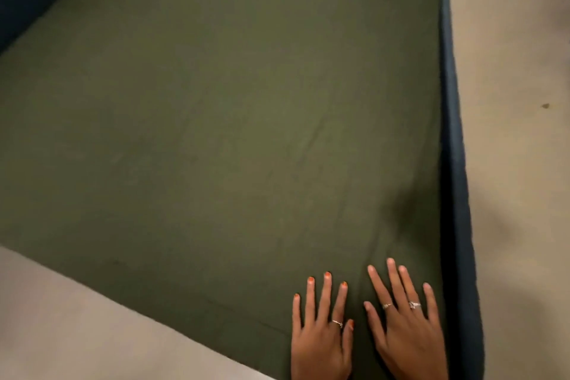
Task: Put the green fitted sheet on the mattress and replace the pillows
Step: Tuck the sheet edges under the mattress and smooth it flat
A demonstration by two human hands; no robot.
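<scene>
Head view looks down on the green fitted sheet [216, 120], which is spread across the mattress and fills most of the frame, lying mostly flat with a few faint creases running diagonally toward the near right corner. Along the right side a dark blue bed frame [455, 163] borders the sheet, and dark blue padding also shows at the far left corner. Pale floor [518, 71] lies beyond the frame on the right and past the sheet's near left edge. At the bottom right, close to the corner, both hands rest palm down on the sheet, side by side but apart. The left hand [320, 339] has fingers straight and spread, with orange nails and one ring. The right hand [407, 333] is likewise flat and spread, wearing two rings.
</scene>
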